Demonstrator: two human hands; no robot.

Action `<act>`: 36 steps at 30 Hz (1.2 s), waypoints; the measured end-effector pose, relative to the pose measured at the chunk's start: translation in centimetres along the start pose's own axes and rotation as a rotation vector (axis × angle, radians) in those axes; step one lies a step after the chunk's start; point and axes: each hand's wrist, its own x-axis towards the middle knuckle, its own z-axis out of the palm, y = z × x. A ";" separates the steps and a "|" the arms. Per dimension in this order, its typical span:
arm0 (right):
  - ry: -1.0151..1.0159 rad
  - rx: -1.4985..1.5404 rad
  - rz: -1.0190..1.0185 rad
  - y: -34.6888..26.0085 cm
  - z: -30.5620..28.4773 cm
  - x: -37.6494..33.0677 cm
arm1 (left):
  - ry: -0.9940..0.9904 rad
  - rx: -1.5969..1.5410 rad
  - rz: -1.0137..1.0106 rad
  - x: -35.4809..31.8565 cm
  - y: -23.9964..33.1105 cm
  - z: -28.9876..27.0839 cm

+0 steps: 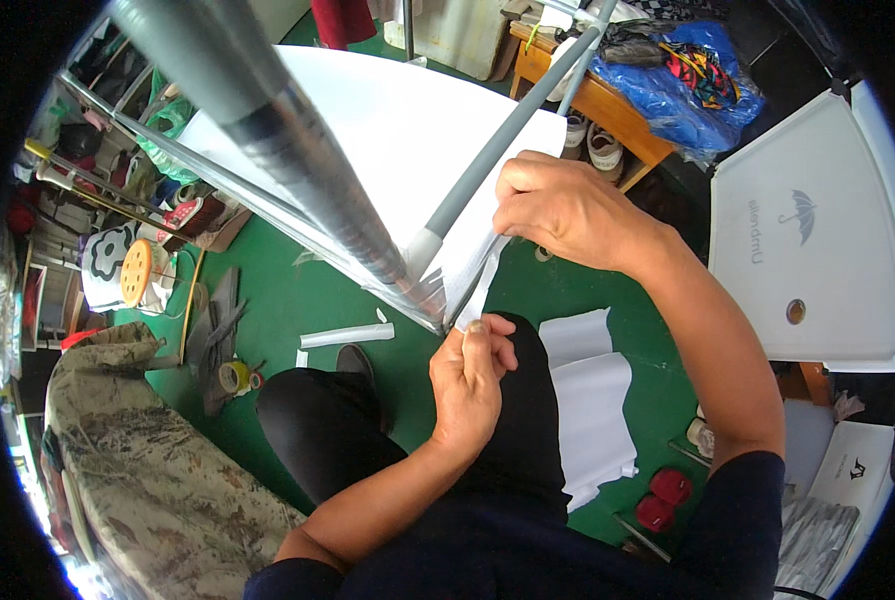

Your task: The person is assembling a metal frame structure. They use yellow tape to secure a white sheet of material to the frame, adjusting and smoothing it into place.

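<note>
A large white sheet (387, 110) spans a frame of grey pipes (497, 140), whose corner points toward me. At that corner a narrow white strip (481, 290) hangs along the sheet's edge. My left hand (470, 385) is closed, pinching the strip's lower end between thumb and fingers. My right hand (577, 212) is closed on the white edge higher up, beside the pipe; its fingertips partly hide what they grip. A thick upright pipe (287, 140) wrapped in clear film rises close in front of me, covering part of the sheet.
White offcuts (587, 400) lie on the green floor right of my knee, a cut strip (347, 335) left of it. Tape rolls (234, 376) and dark scraps lie farther left. Camouflage cloth (147, 450) drapes at lower left. A wooden bench (607, 110) and white boxes (807, 230) stand right.
</note>
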 end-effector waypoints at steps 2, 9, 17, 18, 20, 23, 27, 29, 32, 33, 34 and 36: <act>0.009 0.016 0.035 0.2 -0.2 0.0 | -0.008 0.013 0.009 0.0 -0.3 -0.1; 0.051 -0.001 0.034 1.2 -0.5 -0.2 | -0.040 0.034 0.033 0.0 -0.2 -0.2; 0.081 -0.033 0.029 1.8 -1.1 -0.5 | -0.057 0.016 0.024 -0.2 -0.1 0.0; 0.083 -0.037 0.032 1.8 -1.2 -0.5 | -0.059 0.020 0.019 -0.2 0.0 0.0; 0.072 -0.068 0.062 1.9 -1.4 -0.6 | -0.066 0.026 0.011 -0.2 0.1 0.0; 0.077 -0.085 0.056 2.5 -1.7 -0.7 | -0.071 0.029 0.023 -0.2 -0.2 0.0; 0.079 -0.084 0.061 3.0 -2.0 -0.8 | -0.079 0.035 0.014 -0.3 0.1 0.1; 0.072 -0.091 0.070 3.3 -2.2 -0.9 | -0.075 0.041 0.009 -0.3 0.1 0.2; 0.066 -0.112 0.071 3.7 -2.4 -0.9 | -0.081 0.050 0.011 -0.4 0.1 0.2; 0.065 -0.120 0.069 3.9 -2.5 -0.9 | -0.083 0.050 0.011 -0.5 0.1 0.2; 0.064 -0.132 0.073 4.1 -2.4 -0.9 | -0.084 0.051 0.009 -0.5 0.1 0.1; 0.060 -0.156 0.081 4.3 -2.4 -0.9 | -0.087 0.057 0.014 -0.5 0.1 0.2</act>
